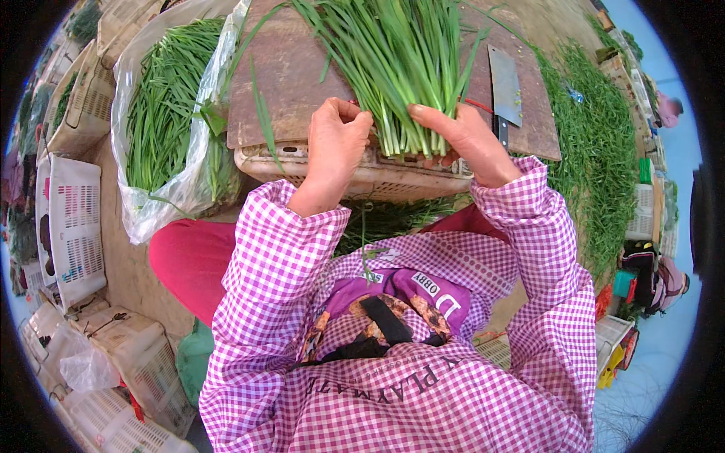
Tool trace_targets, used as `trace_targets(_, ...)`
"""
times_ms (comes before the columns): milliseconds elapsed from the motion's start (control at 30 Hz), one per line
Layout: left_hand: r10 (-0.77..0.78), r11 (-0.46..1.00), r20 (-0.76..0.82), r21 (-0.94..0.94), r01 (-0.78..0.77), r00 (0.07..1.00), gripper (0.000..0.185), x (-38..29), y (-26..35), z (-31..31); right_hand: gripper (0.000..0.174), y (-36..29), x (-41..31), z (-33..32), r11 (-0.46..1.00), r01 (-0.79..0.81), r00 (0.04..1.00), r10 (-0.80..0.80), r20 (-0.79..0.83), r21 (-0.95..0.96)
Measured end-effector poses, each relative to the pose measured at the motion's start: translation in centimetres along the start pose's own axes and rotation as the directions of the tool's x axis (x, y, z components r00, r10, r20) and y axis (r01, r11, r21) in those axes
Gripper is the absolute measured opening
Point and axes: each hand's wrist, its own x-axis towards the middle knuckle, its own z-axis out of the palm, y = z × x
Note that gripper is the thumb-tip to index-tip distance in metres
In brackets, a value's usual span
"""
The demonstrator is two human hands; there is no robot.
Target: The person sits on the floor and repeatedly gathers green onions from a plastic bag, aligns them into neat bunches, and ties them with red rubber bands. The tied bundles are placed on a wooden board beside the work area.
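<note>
A thick bunch of garlic chives (408,73) lies on a worn wooden board (277,73), its pale cut ends over the near edge. My right hand (470,136) grips the stalks from the right, thumb on top and fingers underneath. At the left side of the stalks, my left hand (337,147) has thumb and forefinger pinched together; whatever sits between them is hidden. A thin red tie (477,105) shows right of the bunch, with a small red bit beside my left fingers. A cleaver (506,85) rests on the board to the right, its black handle toward me.
The board sits on a plastic crate (272,161). To the left, a clear plastic bag (122,141) holds more chives (164,107). Loose greens (600,153) cover the ground at right. Crates (79,226) line the left side. Another person (660,283) is at the far right.
</note>
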Motion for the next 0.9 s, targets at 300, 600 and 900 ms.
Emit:
trace_targets(300, -0.022, 0.993, -0.037, -0.113, 0.017, 0.999, 0.017, -0.1, 0.1, 0.4, 0.08, 0.2, 0.7, -2.6, 0.897, 0.027, 0.995, -0.064, -0.07, -0.441)
trace_targets(600, -0.091, 0.981, 0.035, -0.169, 0.096, 0.995, 0.017, -0.7, 1.2, 0.0, 0.059, 2.3, 0.3, -2.2, 0.685, 0.137, 0.831, -0.473, -0.293, -0.716)
trace_targets(900, -0.122, 0.978, 0.053, -0.165, 0.129, 0.991, 0.018, -1.0, 1.8, 0.0, 0.03, 1.7, 3.0, -1.6, -0.034, 0.437, 0.18, -0.976, 0.124, -0.899)
